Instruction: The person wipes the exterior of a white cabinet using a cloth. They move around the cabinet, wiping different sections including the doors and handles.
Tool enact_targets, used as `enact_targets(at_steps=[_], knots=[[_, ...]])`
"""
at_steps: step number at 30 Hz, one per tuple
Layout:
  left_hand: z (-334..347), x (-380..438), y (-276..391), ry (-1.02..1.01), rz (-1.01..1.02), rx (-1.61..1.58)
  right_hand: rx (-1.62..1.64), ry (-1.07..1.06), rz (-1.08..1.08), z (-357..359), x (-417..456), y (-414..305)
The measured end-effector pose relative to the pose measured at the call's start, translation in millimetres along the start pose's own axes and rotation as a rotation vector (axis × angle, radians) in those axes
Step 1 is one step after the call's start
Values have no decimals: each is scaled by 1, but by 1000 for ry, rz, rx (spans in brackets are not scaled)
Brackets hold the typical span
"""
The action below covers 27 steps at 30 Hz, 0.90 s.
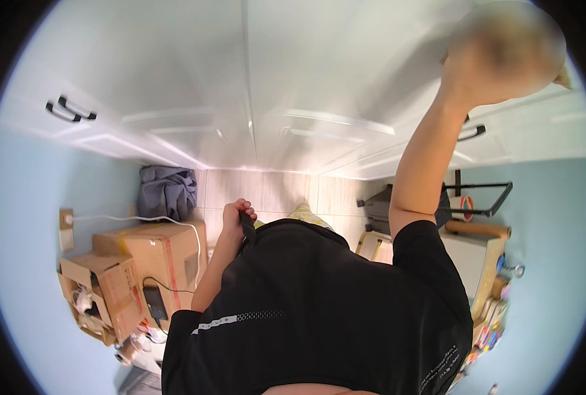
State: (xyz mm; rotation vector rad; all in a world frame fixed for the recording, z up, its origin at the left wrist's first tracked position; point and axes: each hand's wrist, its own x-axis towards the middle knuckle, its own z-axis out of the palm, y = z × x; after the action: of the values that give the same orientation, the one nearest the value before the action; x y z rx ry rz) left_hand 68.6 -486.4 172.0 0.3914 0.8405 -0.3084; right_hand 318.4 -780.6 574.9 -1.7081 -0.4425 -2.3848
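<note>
My left hand (238,213) is at waist height in front of the black T-shirt (322,306). Its fingers are closed around a dark strip of fabric (247,226), which runs down to the shirt's hem; whether it is a strap or the hem itself is unclear. My right arm reaches up and out to the far right, across the white wardrobe doors (293,64). A round blur covers my right hand (505,54), so its fingers and anything in them are hidden. A small brownish edge (563,79) shows beside the blur.
Black handles (70,111) are fixed to the doors at left. Cardboard boxes (149,261) with a black power adapter (155,302) and cables stand at left, near a bundled grey-blue cloth (168,192). A black metal frame (500,200) and a cabinet (466,261) are at right.
</note>
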Motion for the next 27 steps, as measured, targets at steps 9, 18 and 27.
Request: enact_targets(at_steps=[9, 18, 27], knots=[[-47, -19, 4, 62, 84, -182, 546, -616, -193, -12, -95, -186], [-51, 3, -13, 26, -4, -17, 593, -1037, -437, -113, -276, -107], [40, 9, -15, 3, -73, 127, 98, -925, -219, -163, -179, 27]])
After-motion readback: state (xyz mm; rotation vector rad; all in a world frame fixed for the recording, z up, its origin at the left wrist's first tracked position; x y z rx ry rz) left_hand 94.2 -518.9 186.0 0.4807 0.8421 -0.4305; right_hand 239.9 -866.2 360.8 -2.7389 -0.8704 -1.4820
